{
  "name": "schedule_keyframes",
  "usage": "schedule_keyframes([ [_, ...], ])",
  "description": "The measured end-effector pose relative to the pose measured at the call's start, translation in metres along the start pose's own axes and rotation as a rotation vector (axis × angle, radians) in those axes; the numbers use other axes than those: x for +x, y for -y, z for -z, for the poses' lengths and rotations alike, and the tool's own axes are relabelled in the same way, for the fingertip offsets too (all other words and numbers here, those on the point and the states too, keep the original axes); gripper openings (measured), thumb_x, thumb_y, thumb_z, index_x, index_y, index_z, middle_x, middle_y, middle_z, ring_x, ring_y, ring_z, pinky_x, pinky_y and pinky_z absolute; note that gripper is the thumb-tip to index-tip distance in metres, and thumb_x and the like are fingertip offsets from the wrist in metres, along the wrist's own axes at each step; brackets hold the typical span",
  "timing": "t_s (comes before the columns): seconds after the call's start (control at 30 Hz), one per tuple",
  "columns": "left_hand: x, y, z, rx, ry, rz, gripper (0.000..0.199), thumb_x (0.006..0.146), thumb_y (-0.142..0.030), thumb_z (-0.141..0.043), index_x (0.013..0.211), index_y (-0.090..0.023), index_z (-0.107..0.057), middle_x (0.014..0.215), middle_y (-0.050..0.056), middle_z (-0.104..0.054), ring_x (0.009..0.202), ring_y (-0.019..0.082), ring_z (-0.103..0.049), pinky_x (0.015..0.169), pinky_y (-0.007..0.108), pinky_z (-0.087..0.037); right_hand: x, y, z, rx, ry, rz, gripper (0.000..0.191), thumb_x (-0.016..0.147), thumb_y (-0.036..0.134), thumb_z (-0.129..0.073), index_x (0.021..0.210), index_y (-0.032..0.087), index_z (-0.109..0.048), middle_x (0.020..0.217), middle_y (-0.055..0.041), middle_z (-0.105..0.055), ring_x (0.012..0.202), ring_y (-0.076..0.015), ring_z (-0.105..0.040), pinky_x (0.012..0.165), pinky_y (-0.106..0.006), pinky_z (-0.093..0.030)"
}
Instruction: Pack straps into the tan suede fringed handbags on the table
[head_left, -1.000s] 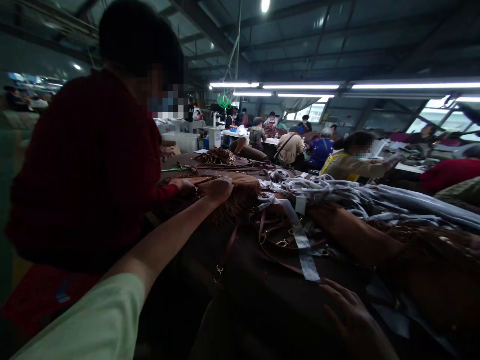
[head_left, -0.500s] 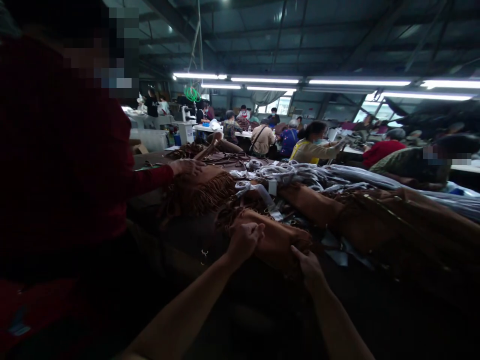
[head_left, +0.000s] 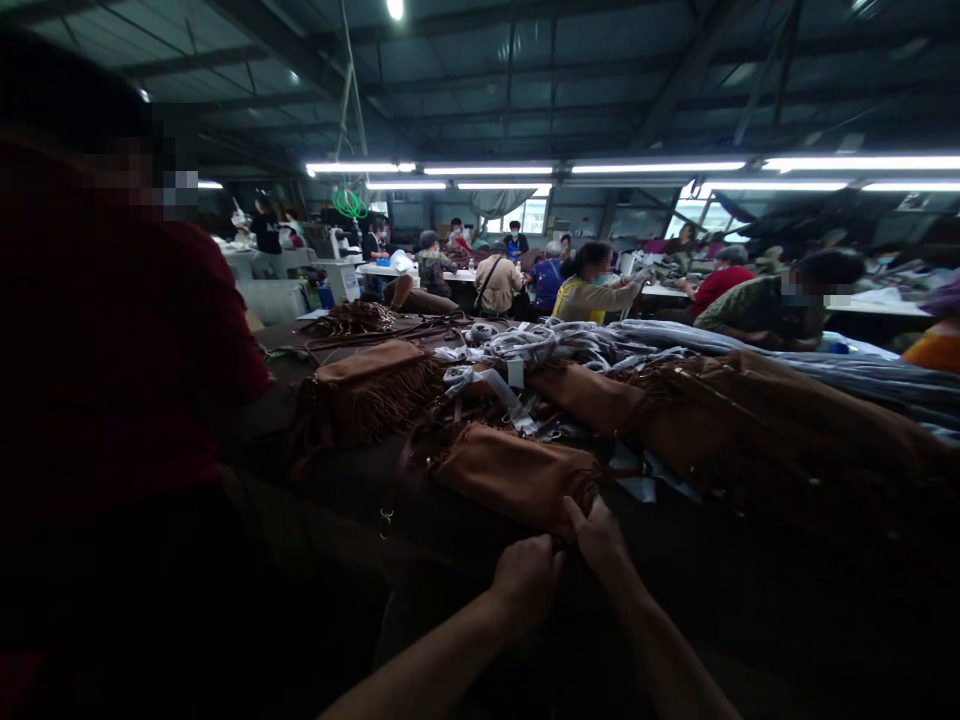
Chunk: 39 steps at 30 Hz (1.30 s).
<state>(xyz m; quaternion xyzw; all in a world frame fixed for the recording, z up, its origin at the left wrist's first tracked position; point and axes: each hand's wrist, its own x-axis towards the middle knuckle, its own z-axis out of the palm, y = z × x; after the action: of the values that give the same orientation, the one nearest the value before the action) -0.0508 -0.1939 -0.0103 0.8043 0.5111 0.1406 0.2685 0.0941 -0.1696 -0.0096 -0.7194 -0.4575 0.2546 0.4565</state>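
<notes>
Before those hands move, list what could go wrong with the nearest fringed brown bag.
The thin brown strap with a gold-coloured clasp, beside the bag, might snag if pulled. The pale translucent strip behind the bag could catch its fringe. The right hand, on the bag's end, might tug strands.

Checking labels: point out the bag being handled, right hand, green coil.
Handled bag [head_left: 516, 474]: head view, middle of smooth face.
Right hand [head_left: 601, 534]: head view, middle of hand.
Green coil [head_left: 349, 204]: head view, its loops.
</notes>
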Motion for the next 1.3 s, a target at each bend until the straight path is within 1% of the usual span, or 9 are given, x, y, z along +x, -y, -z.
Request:
schedule_keyframes([
  [0.17,0.004,0.004,0.017,0.233,-0.035,-0.042,0.034,0.095,-0.039,-0.03,0.095,-0.019,-0.058,0.088,0.007,-0.069,0.083,0.021,-0.066,0.07,0.028,-0.045,0.014,-0.008,0.015,-0.021,-0.036,0.131,0.041,0.081,0.042,-0.045,0.106,0.012,-0.061,0.102,-0.0145,-0.068,0.093,-0.0243,-0.065,0.076,-0.03,-0.049],
  [0.4,0.025,0.086,0.085,0.397,-0.259,0.162,0.034,0.097,-0.033,-0.029,0.094,-0.016,-0.058,0.09,0.011,-0.068,0.085,0.021,-0.066,0.068,0.028,-0.043,0.059,-0.041,0.058,0.002,-0.071,-0.099,0.03,0.071,0.037,-0.061,0.09,0.014,-0.066,0.083,-0.01,-0.071,0.079,-0.0238,-0.065,0.071,-0.032,-0.048],
  [0.53,0.037,0.112,0.095,0.458,-0.263,0.191,0.035,0.097,-0.033,-0.027,0.094,-0.015,-0.057,0.089,0.011,-0.067,0.083,0.022,-0.065,0.067,0.029,-0.043,0.071,-0.05,0.058,-0.105,-0.055,-0.098,0.027,0.072,0.036,-0.061,0.084,0.012,-0.066,0.078,-0.0102,-0.068,0.077,-0.0229,-0.064,0.071,-0.032,-0.046],
  [0.7,0.036,0.101,0.095,0.503,-0.369,0.155,0.026,0.092,-0.034,-0.042,0.093,-0.014,-0.059,0.092,0.011,-0.063,0.091,0.024,-0.059,0.079,0.034,-0.043,0.054,-0.038,0.059,-0.476,-0.089,-0.021,0.037,0.079,0.049,-0.055,0.085,0.014,-0.065,0.076,-0.0125,-0.065,0.075,-0.0244,-0.064,0.07,-0.034,-0.045],
  [0.83,0.031,0.079,0.09,0.396,-0.526,-0.098,0.03,0.082,-0.031,-0.06,0.11,-0.02,-0.056,0.109,0.008,-0.058,0.108,0.023,-0.05,0.096,0.035,-0.037,0.025,-0.017,0.057,-0.764,-0.227,0.347,0.037,0.087,0.047,-0.047,0.1,0.017,-0.063,0.094,-0.0143,-0.064,0.092,-0.0269,-0.06,0.077,-0.037,-0.044],
  [0.9,0.034,0.071,0.084,0.324,-0.514,-0.224,0.042,0.078,-0.031,-0.066,0.117,-0.022,-0.053,0.118,0.006,-0.054,0.116,0.022,-0.045,0.103,0.034,-0.033,0.016,-0.008,0.053,-0.727,-0.107,0.57,0.033,0.085,0.044,-0.054,0.106,0.02,-0.062,0.102,-0.0107,-0.063,0.099,-0.0252,-0.056,0.083,-0.036,-0.044],
  [0.97,0.043,0.069,0.078,0.289,-0.486,-0.272,0.053,0.074,-0.034,-0.07,0.122,-0.024,-0.051,0.127,0.007,-0.05,0.123,0.024,-0.039,0.107,0.037,-0.029,0.014,-0.006,0.049,-0.669,0.052,0.676,0.034,0.08,0.04,-0.062,0.108,0.022,-0.062,0.106,-0.0076,-0.062,0.102,-0.024,-0.054,0.087,-0.035,-0.044],
  [1.17,0.071,0.086,0.074,0.282,-0.324,-0.228,0.064,0.07,-0.045,-0.072,0.127,-0.026,-0.051,0.131,0.008,-0.048,0.12,0.028,-0.043,0.101,0.041,-0.034,0.03,-0.02,0.049,-0.602,0.177,0.669,0.028,0.083,0.039,-0.059,0.106,0.025,-0.066,0.117,-0.0057,-0.059,0.108,-0.0239,-0.052,0.091,-0.037,-0.044],
  [1.3,0.074,0.087,0.076,0.335,-0.344,-0.28,0.056,0.074,-0.045,-0.068,0.123,-0.025,-0.054,0.121,0.008,-0.054,0.108,0.025,-0.049,0.094,0.037,-0.038,0.035,-0.022,0.05,-0.653,0.188,0.728,0.024,0.088,0.034,-0.051,0.102,0.026,-0.068,0.114,-0.005,-0.062,0.103,-0.023,-0.055,0.089,-0.038,-0.046],
])
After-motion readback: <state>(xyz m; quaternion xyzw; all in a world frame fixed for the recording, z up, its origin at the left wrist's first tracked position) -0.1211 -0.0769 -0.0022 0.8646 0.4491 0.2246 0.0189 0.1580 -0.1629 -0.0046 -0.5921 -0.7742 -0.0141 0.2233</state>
